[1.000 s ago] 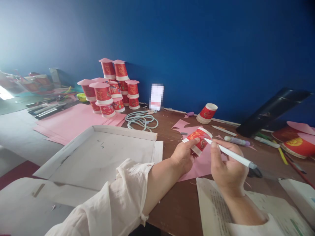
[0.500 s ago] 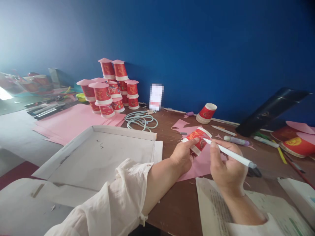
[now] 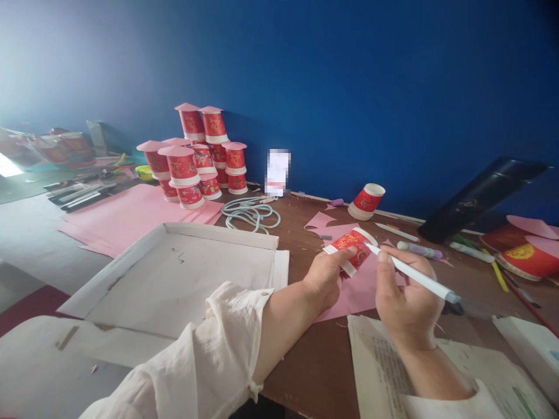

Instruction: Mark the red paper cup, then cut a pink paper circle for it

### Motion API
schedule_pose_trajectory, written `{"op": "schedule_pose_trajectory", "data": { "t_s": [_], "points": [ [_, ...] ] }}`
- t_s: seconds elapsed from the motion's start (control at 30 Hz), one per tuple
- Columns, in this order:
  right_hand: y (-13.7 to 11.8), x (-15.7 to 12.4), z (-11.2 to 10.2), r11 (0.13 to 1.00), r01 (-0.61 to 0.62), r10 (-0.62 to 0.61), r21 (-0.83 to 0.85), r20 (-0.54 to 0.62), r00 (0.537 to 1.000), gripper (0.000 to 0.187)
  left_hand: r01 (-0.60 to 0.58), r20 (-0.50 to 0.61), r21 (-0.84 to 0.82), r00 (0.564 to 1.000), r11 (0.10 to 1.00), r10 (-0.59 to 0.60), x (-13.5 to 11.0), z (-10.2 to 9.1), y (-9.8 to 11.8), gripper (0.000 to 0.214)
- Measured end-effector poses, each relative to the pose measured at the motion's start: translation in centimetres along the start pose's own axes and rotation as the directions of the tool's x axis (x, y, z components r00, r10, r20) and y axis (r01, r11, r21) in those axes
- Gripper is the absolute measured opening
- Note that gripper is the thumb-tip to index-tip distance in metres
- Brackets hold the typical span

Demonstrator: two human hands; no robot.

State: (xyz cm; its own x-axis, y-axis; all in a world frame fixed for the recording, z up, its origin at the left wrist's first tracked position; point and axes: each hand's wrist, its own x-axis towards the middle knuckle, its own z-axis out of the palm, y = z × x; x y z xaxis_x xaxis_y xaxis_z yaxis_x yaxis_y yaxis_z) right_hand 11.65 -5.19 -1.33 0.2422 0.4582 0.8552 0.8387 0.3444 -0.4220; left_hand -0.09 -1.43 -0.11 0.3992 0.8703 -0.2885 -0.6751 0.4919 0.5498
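A red paper cup (image 3: pixel 354 242) with gold print and white bands lies tilted in my left hand (image 3: pixel 326 278), the thumb pressed on its side. My right hand (image 3: pixel 408 294) grips a white marker pen (image 3: pixel 421 277) like a writing tool. The pen's tip is at the cup's printed side; whether it touches cannot be made out. Pink paper (image 3: pixel 349 299) with cut edges lies on the table beneath both hands. Behind them, another red paper cup (image 3: pixel 367 201) leans near the wall.
Stacked red cups with pink paper discs (image 3: pixel 182 166) stand at the back left beside pink sheets (image 3: pixel 117 215). A white box lid (image 3: pixel 218 262) lies left of my arm. A coiled cable (image 3: pixel 251 213), a phone (image 3: pixel 277 173), a black cylinder (image 3: pixel 483 198) and printed paper (image 3: pixel 371 349) surround the work area.
My right hand and the marker pen have shifted slightly to the right, with the tip now nearer the cup's rim. The cup has turned a little in my left hand.
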Motion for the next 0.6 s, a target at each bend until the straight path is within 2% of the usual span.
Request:
{"op": "schedule_pose_trajectory", "data": {
  "t_s": [0.6],
  "points": [
    [-0.09,0.09,0.18,1.000,0.016,-0.016,-0.005,0.020,1.000,0.014,-0.002,0.027,0.019,1.000,1.000,0.001,0.30,-0.29,-0.16,0.010]
  ]
}}
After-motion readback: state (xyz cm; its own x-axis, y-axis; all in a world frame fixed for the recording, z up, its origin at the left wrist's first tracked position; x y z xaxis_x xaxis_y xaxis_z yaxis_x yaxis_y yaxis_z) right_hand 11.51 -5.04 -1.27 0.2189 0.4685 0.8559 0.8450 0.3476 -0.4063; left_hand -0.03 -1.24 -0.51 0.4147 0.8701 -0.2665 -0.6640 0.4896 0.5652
